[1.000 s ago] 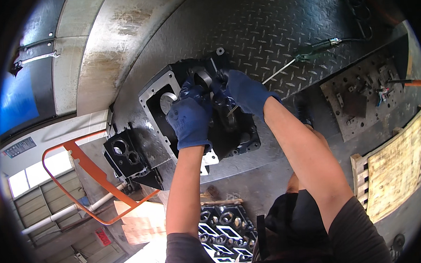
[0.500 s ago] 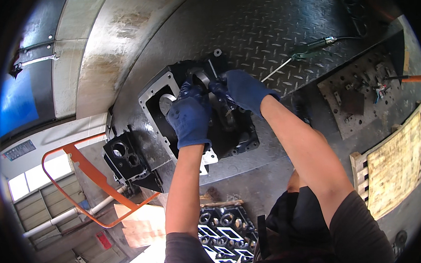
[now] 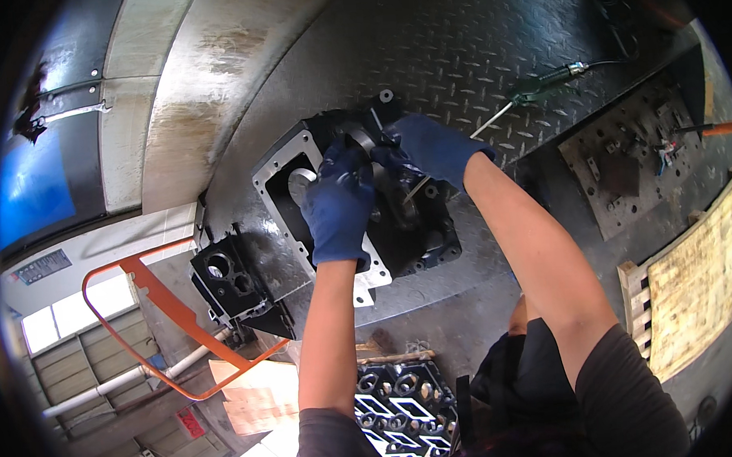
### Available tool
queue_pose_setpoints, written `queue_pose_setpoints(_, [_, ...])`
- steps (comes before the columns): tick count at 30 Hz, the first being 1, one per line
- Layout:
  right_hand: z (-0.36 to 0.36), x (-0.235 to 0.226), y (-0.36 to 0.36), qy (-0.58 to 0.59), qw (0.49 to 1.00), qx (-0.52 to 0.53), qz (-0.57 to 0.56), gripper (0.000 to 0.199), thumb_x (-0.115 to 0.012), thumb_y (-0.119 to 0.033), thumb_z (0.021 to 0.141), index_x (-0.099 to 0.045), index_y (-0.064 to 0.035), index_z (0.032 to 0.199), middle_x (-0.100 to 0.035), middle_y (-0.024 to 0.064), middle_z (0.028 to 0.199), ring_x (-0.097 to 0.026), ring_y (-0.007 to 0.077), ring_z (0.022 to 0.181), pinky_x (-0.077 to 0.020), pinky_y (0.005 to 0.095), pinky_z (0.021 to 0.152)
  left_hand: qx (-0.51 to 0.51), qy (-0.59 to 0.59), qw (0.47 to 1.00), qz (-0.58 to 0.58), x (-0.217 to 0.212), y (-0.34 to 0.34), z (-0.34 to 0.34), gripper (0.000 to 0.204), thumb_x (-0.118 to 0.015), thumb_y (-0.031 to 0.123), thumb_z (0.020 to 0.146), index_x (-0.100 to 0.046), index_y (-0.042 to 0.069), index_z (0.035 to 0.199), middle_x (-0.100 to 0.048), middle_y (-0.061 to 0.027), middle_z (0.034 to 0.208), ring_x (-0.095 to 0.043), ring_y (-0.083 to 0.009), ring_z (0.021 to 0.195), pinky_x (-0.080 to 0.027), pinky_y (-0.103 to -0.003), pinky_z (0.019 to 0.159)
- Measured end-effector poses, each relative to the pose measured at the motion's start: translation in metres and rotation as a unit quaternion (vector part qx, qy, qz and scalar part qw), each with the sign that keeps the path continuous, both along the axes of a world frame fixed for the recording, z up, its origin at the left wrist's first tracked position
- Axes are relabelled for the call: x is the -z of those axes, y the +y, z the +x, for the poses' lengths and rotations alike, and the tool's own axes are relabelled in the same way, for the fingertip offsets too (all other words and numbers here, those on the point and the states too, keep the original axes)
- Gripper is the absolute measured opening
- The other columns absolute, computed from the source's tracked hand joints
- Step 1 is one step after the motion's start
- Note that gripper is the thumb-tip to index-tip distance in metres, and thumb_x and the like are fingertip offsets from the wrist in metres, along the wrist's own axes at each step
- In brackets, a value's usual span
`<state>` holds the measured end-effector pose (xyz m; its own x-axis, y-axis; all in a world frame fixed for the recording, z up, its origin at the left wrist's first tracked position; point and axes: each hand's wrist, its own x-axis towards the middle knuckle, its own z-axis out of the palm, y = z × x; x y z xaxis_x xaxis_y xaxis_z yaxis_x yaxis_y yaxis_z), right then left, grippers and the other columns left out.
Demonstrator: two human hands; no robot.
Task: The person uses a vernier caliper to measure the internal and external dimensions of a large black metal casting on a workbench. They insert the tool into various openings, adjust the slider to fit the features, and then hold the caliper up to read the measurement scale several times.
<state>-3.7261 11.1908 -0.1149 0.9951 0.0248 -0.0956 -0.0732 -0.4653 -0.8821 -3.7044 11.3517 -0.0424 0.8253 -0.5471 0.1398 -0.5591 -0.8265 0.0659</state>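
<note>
A black cast metal housing [image 3: 432, 250] with a pale machined flange [image 3: 268, 184] lies on the dark bench, its wide opening facing up. My left hand [image 3: 338, 213], in a blue glove, is over the opening with its fingers curled at the inner edge. Also gloved in blue, my right hand [image 3: 436, 152] bends its fingers down at the housing's far right side. What either hand grips is hidden by the gloves. A green-handled air blow gun [image 3: 543, 86] lies to the right; its long thin nozzle runs beneath my right hand, and a pale rod in line with it shows over the housing.
A smaller black casting [image 3: 227, 275] stands left, by an orange metal frame [image 3: 174, 314]. Tread plate [image 3: 456, 53] covers the far bench. At right are a drilled steel plate [image 3: 597, 194] and a wooden pallet [image 3: 695, 279]. Several castings [image 3: 406, 406] stand below the near edge.
The whole scene has shifted a little to the right in the view. Both hands stay at nearly the same places on the housing, fingers still bent.
</note>
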Motion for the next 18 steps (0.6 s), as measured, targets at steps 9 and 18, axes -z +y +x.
queue_pose_setpoints(9, [0.003, -0.009, -0.001, -0.041, 0.999, -0.005, -0.019, 0.039, -0.065, -0.038, 0.084, -0.064, -0.0026, 0.102, -0.065, 0.0211, 0.093, -0.062, 0.0367, 0.087, -0.0490, 0.0402, 0.079, -0.114, -0.051, 0.951, -0.282, 0.027, 0.088, -0.065, 0.022, -0.054, 0.001, 0.085, -0.066, -0.001, 0.104, -0.068, -0.0158, 0.100, -0.066, -0.0260, 0.091, -0.051, -0.034, 0.083])
queue_pose_setpoints(18, [0.013, -0.019, 0.004, 0.097, 0.995, -0.001, 0.017, 0.035, -0.063, -0.034, 0.085, -0.064, -0.0046, 0.103, -0.066, 0.0197, 0.097, -0.062, 0.0367, 0.092, -0.0490, 0.0421, 0.081, 0.061, -0.043, 0.975, -0.209, 0.037, 0.128, -0.037, 0.020, -0.059, 0.005, 0.081, -0.067, 0.006, 0.100, -0.068, -0.0143, 0.089, -0.066, -0.0307, 0.076, -0.054, -0.037, 0.069])
